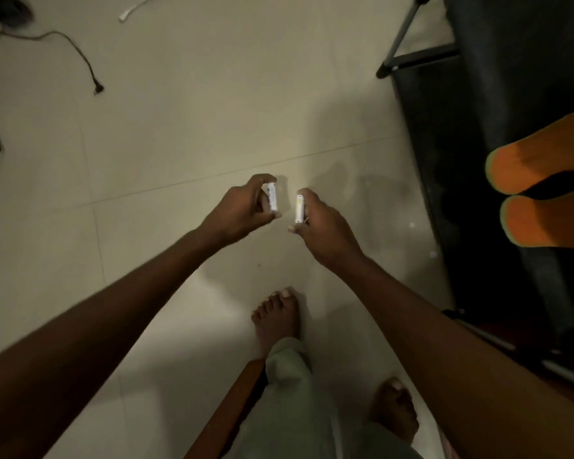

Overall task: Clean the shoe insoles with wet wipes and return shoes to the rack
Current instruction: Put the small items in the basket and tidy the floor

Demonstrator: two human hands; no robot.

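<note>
Pale tiled floor (179, 127) fills most of the view, dim light, w/ a dark rack (497, 160) running along the right edge and loose cables (80, 54) off at top left. We're looking straight down past our own bare feet (275, 316).

Shoes (544, 193): an orange pair sits on the rack, far right, side by side, long axes running roughly left-right in the frame, rounded ends pointing in toward us. They lie to the right of both hands, well apart from them. Right hand (318, 223) is the nearer one; left hand (242, 207) is further off, across the body line.

Both hands are out in front over the floor, near each other but not touching. Left hand pinches a small white piece (272, 197) between thumb and fingertips, held upright. Right hand grips a second white piece (299, 208), also upright, facing the first w/ a gap between. Can't tell what they are exactly, maybe a wipe packet or its parts, too small and dim to read.

Our read: early stage, wipes prob. being got ready, shoes not yet touched. Next reach would go right, toward the rack, so right hand seems the natural one, but it's occupied. No insoles visible from here.
</note>
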